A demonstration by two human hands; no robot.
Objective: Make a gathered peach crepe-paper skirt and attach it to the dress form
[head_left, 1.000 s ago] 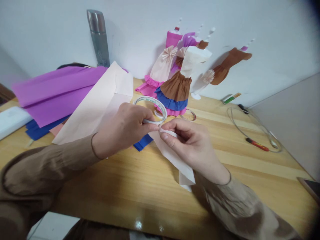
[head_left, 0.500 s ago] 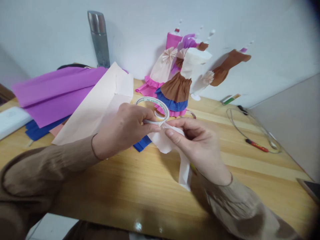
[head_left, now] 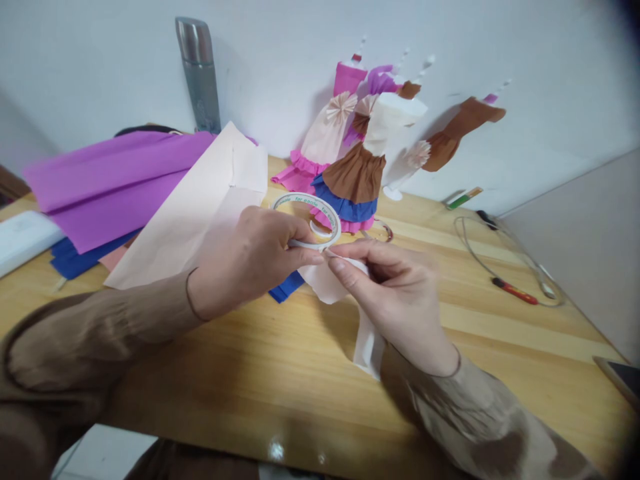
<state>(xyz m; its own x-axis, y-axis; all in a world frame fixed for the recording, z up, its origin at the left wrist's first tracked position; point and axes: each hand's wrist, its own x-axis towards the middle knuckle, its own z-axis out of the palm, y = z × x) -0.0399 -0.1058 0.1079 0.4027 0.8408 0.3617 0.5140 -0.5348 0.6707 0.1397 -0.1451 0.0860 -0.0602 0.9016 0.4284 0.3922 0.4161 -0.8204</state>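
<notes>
Head view, near the middle of the frame: the left hand (head_left: 260,253) is closed on a white tape roll (head_left: 337,220), its thumb and fingers pinching the rim, while the right hand (head_left: 393,283) pinches a pale paper strip (head_left: 327,287) between thumb and forefinger. The roll is held by its near edge, probably so that the printed ring stays steady and clear of the other fingers; the fingertips nearly meet there, likely for close control of the thin paper, though whether they have hold of a tape end is too small to tell. The strip's free part hangs below the right hand, over the table (head_left: 240,373), perhaps left loose because only its edge needs handling. Counted outward, that makes 1 roll in 1 hand and 1 visible strip in the other; whether its 2 hanging parts join behind the fingers is hidden. Just left of the hands lie 1 large pale sheet (head_left: 190,207) and 1 purple sheet (head_left: 125,173). At upper centre and upper right stand at least 4 paper-dressed figures (head_left: 355,175), seemingly set back to spare working room. Farther out are 1 bottle (head_left: 201,87) at upper left and 1 cable (head_left: 461,248) at right.
</notes>
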